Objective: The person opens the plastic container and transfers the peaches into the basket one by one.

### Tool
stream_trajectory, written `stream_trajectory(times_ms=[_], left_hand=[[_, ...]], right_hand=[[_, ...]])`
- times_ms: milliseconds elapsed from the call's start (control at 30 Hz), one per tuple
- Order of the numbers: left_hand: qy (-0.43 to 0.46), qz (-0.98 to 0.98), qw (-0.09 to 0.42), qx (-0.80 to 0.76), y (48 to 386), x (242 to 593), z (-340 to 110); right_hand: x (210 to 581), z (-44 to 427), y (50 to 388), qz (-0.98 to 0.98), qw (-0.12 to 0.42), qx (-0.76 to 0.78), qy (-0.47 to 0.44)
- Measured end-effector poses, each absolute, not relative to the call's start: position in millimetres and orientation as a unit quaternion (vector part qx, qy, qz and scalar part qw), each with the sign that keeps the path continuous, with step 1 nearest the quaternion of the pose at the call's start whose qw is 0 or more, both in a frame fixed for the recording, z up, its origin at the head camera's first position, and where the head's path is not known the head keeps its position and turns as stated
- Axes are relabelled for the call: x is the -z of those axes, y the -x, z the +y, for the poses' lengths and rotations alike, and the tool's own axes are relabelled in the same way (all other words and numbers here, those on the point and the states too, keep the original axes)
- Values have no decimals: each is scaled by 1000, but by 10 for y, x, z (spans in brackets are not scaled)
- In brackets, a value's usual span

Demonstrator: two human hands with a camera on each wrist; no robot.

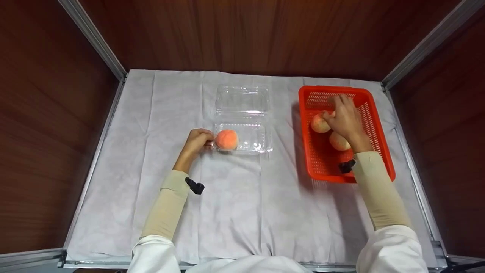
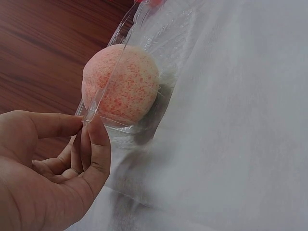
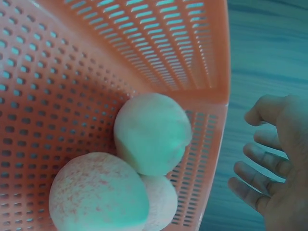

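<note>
My left hand (image 1: 197, 142) pinches the left edge of a clear plastic clamshell box (image 1: 252, 138) between thumb and fingers. The box lies unfolded, its lid (image 1: 242, 99) toward the back. One peach (image 1: 227, 139) sits in the left end of the base, close to my fingers; the left wrist view shows this peach (image 2: 120, 84) through the clear wall. My right hand (image 1: 344, 117) is over the red basket (image 1: 313, 167), above the peaches (image 1: 320, 123). In the right wrist view that hand (image 3: 276, 159) has loosely bent fingers and holds nothing. Three peaches (image 3: 98, 192) show there.
A white cloth (image 1: 235, 201) covers the table. Brown wood-look panels (image 1: 246, 34) with metal frame strips (image 1: 98, 38) stand at the back and both sides. The basket's raised rim and slotted walls surround the peaches.
</note>
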State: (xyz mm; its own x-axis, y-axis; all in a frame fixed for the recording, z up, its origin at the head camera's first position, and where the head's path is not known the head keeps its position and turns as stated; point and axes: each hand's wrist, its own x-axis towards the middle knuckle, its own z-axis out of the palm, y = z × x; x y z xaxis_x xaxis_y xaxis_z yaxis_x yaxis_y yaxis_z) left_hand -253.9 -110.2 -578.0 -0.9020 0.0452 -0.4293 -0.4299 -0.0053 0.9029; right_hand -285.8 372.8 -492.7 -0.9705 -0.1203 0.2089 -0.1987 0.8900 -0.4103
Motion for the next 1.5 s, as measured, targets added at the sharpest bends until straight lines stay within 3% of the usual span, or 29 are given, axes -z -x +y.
stream_trajectory(times_ms=[700, 1500], left_hand=[[141, 681, 167, -699, 2527, 5769, -1093], [144, 692, 165, -688, 2528, 5772, -1105]], right_hand=[[4818, 3459, 2857, -959, 132, -196, -157], [4762, 3116, 2803, -947, 139, -172, -233]])
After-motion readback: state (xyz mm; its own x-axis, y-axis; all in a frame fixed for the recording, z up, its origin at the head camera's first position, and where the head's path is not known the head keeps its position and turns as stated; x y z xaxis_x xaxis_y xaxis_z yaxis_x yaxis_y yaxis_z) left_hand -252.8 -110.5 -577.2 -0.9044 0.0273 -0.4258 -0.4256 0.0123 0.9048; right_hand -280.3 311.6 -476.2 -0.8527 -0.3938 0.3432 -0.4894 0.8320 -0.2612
